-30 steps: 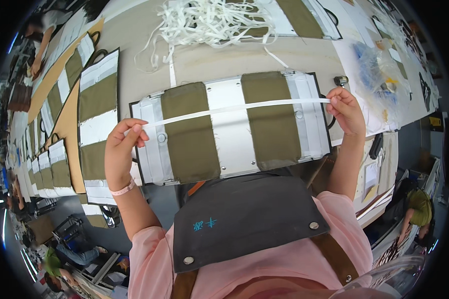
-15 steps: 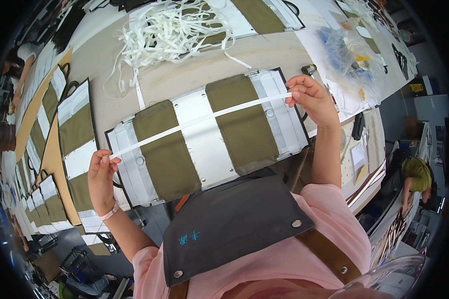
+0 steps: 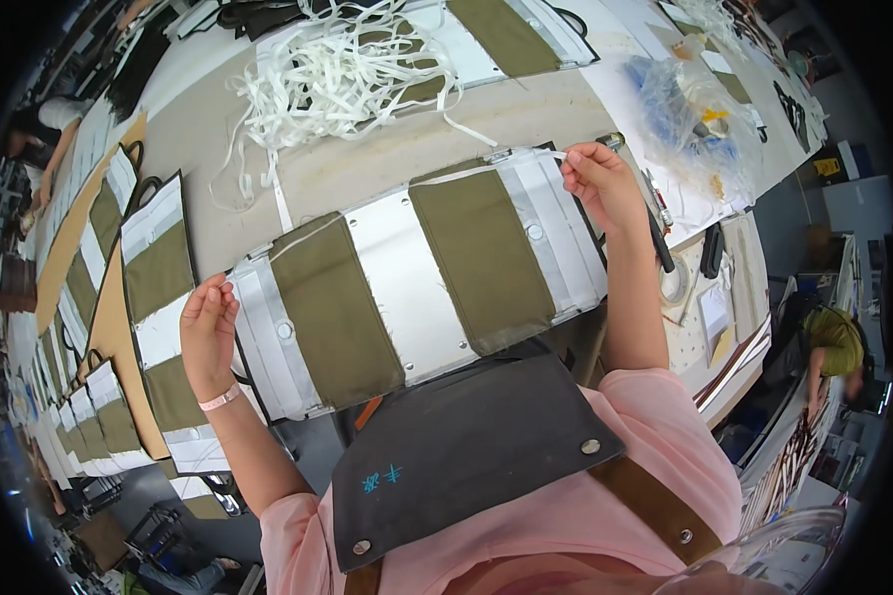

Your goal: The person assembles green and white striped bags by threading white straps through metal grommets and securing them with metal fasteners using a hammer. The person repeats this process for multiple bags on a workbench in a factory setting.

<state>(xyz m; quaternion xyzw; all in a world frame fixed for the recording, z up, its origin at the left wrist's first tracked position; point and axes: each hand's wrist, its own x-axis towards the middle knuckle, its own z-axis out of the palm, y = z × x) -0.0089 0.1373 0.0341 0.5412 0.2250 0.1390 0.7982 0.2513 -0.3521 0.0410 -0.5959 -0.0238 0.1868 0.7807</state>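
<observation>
A thin white strip (image 3: pixel 458 175) runs along the far edge of a flat panel with white and olive-green fabric bands. Its right end is pinched in the closed fingers of my right hand (image 3: pixel 606 190), just past the panel's far right corner. At the far left corner my left hand (image 3: pixel 208 322) pinches the other end. The strip barely shows against the panel's white middle band (image 3: pixel 404 288). An olive-green band (image 3: pixel 339 307) lies on either side of that middle. Round snaps and small rivets dot the panel, which has dark edging.
A tangled heap of white strips (image 3: pixel 332 79) lies beyond the panel. Similar olive and white panels (image 3: pixel 156 268) overlap at the left. A clear plastic bag (image 3: pixel 700 119), a tape roll (image 3: pixel 674 283) and a black object (image 3: pixel 711 250) are at the right. Other people work farther off.
Both hands have shifted the strip away from me, from across the panel's middle to its far edge. My left hand rose slightly; the panel moved a little.
</observation>
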